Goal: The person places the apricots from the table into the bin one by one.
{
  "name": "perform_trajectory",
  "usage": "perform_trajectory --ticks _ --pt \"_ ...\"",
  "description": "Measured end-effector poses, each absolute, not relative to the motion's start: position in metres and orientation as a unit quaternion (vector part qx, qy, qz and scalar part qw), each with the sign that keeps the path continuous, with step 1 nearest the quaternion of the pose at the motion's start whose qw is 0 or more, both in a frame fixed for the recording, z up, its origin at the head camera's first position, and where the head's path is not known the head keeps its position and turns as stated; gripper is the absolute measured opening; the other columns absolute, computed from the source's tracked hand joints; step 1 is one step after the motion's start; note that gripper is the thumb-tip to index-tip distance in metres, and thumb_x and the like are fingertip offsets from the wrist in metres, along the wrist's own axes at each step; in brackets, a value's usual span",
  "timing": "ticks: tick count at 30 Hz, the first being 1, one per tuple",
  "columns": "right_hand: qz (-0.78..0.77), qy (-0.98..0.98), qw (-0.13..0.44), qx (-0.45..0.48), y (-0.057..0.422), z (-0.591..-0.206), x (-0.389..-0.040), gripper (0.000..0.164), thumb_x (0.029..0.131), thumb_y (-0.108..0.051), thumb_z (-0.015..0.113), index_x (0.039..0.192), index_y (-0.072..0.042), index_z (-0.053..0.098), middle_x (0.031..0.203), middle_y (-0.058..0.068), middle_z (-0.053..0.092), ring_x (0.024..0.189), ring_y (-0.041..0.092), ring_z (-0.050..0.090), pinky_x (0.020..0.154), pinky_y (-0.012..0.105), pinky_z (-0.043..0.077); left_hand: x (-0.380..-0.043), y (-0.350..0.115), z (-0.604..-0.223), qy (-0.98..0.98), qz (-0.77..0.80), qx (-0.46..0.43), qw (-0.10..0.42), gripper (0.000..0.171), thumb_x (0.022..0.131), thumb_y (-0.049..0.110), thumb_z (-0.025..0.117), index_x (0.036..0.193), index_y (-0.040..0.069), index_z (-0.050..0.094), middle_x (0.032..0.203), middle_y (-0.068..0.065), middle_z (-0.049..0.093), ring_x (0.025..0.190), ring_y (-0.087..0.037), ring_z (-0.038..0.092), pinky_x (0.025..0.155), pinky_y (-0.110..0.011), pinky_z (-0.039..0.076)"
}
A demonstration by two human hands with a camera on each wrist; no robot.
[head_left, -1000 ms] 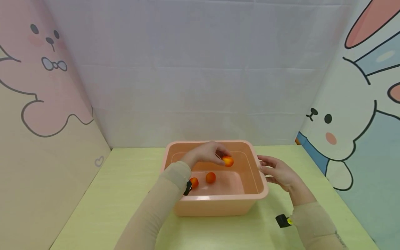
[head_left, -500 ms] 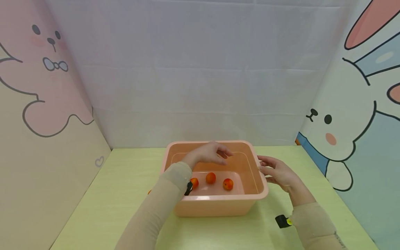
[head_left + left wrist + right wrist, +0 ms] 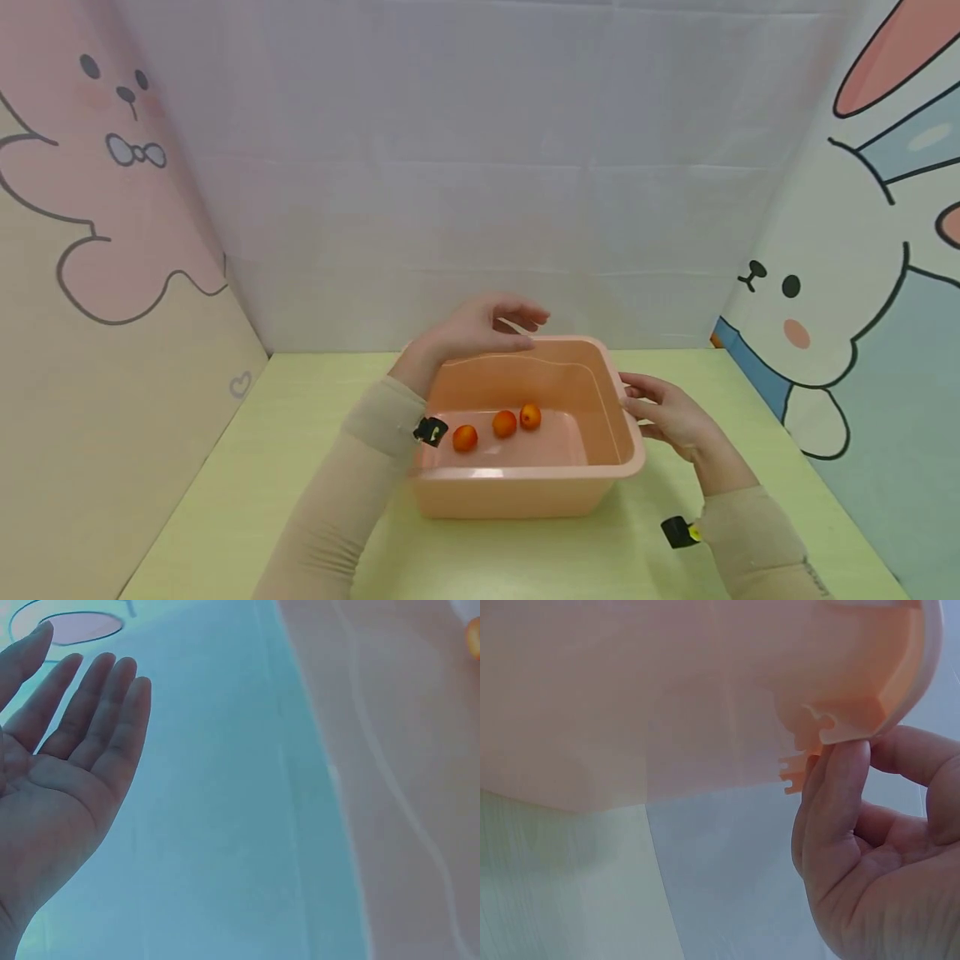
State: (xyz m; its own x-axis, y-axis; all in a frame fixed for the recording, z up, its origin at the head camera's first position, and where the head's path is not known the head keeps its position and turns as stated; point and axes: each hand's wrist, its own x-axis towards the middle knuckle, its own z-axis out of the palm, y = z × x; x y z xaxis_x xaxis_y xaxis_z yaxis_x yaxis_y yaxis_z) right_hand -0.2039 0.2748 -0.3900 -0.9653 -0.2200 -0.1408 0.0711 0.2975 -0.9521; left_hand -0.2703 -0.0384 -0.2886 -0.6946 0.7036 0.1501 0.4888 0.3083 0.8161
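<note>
A peach-coloured plastic basin (image 3: 517,496) stands on the table in the head view. On its floor lie three small round orange-red fruits: one at the left (image 3: 465,438), a middle fruit (image 3: 504,424) and a right-hand fruit (image 3: 530,417), the latter two side by side. My left hand (image 3: 483,327) hovers over the basin's back rim, fingers loosely spread and holding nothing; the left wrist view shows its bare palm (image 3: 60,780). At the basin's right rim, my right hand (image 3: 667,412) pinches the edge, with fingers (image 3: 840,787) beneath the lip in the right wrist view.
The pale yellow-green table (image 3: 300,442) extends on both sides of the basin. A white sheet (image 3: 480,167) hangs behind it. Side panels carry a pink cartoon animal (image 3: 120,225) at left and a white rabbit (image 3: 817,242) at right.
My left hand let go of a fruit, which dropped into the basin and shifted back and left beside another. The hand then rose towards the back rim. My right hand stayed put.
</note>
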Motion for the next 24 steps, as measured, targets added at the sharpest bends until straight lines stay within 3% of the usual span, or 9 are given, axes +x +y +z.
perform_trajectory --ticks 3,8,13,18,24 --pt "-0.589 0.798 0.119 -0.045 0.276 -0.391 -0.204 0.062 0.102 -0.019 0.058 0.151 0.006 0.03 0.121 0.018 0.046 0.095 0.02 0.059 0.083 0.032 0.057 -0.266 -0.052 -0.278 0.796 0.468 0.37 0.103 0.042 0.092 0.021 0.072 0.133 0.019 0.063 0.125 0.003 0.063 0.111 -0.018 0.062 0.092 -0.031 0.053" --pt "-0.59 0.797 0.118 -0.045 0.277 -0.39 -0.204 0.063 0.102 -0.021 0.058 0.152 0.005 0.03 0.122 0.019 0.046 0.096 0.02 0.06 0.084 0.033 0.057 -0.263 -0.077 -0.267 0.78 0.479 0.4 0.047 0.043 0.091 0.013 0.073 0.132 0.008 0.063 0.128 -0.005 0.064 0.109 -0.017 0.063 0.092 -0.033 0.054" --pt "-0.588 0.799 0.119 -0.047 0.276 -0.39 -0.203 0.065 0.102 -0.023 0.058 0.152 0.006 0.029 0.124 0.019 0.046 0.097 0.019 0.06 0.085 0.034 0.056 -0.259 -0.105 -0.265 0.775 0.491 0.397 0.005 0.042 0.089 0.006 0.074 0.13 0.005 0.064 0.123 -0.007 0.066 0.108 -0.021 0.064 0.091 -0.034 0.054" --pt "-0.588 0.799 0.118 -0.044 0.276 -0.39 -0.203 0.064 0.102 -0.023 0.058 0.152 0.005 0.029 0.124 0.019 0.047 0.098 0.02 0.06 0.086 0.034 0.056 -0.253 -0.13 -0.273 0.776 0.503 0.381 -0.015 0.042 0.089 0.002 0.073 0.13 0.001 0.063 0.121 -0.011 0.065 0.108 -0.026 0.064 0.091 -0.035 0.054" --pt "-0.593 0.795 0.116 -0.049 0.276 -0.39 -0.202 0.064 0.102 -0.022 0.058 0.152 0.005 0.029 0.126 0.021 0.046 0.097 0.02 0.06 0.086 0.033 0.056 -0.245 -0.159 -0.286 0.789 0.507 0.345 -0.027 0.043 0.09 0.005 0.073 0.131 0.003 0.062 0.122 -0.009 0.066 0.107 -0.021 0.064 0.089 -0.032 0.055"
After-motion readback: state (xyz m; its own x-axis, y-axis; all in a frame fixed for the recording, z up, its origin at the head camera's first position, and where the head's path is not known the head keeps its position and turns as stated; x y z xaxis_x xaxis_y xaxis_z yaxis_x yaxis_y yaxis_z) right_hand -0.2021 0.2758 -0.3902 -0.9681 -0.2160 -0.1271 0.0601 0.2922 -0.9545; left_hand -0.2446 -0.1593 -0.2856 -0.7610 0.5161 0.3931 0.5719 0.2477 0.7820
